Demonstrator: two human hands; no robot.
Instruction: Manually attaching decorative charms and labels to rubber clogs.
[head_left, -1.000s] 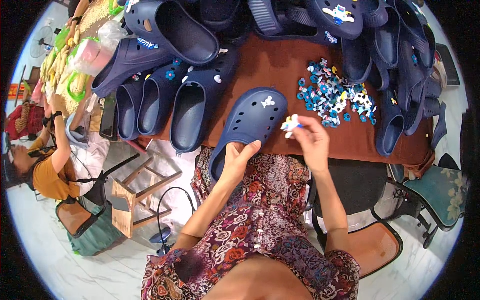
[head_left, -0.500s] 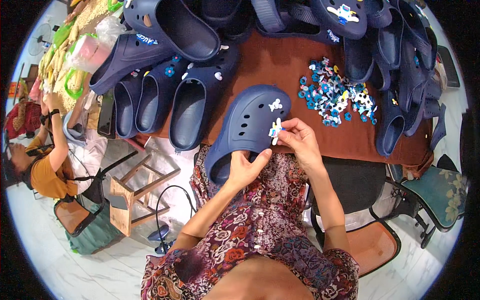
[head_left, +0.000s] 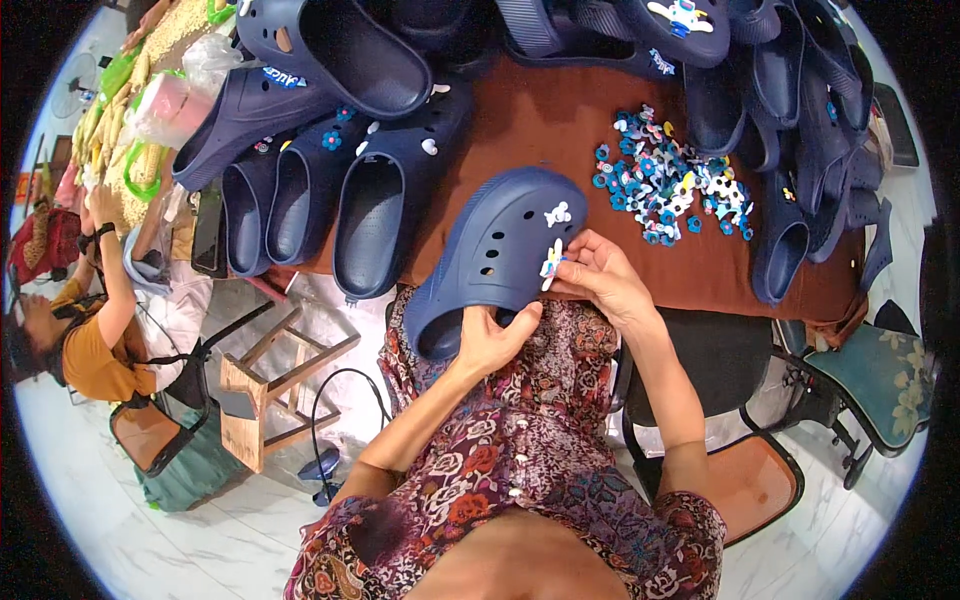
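Note:
A navy blue clog (head_left: 480, 235) with holes in its upper is tilted over the table's near edge, toe away from me. My left hand (head_left: 493, 340) grips it by its opening, fingers inside and thumb outside. At the clog's right side my right hand (head_left: 602, 278) pinches a white charm (head_left: 552, 262) with yellow and blue parts against the upper. I cannot tell whether its stem sits in a hole. A small white charm (head_left: 558, 214) is fixed nearer the toe.
Beyond the clog, a pile of small blue, white and black charms (head_left: 655, 185) lies on the brown tablecloth (head_left: 530, 115). Navy clogs (head_left: 370, 220) crowd the left, back and right. A wooden stool (head_left: 255, 400) and another person (head_left: 105, 330) are at left.
The clog has shifted slightly to the left and turned a little. My right hand stays on the charm, which now looks narrower, seen more from its side.

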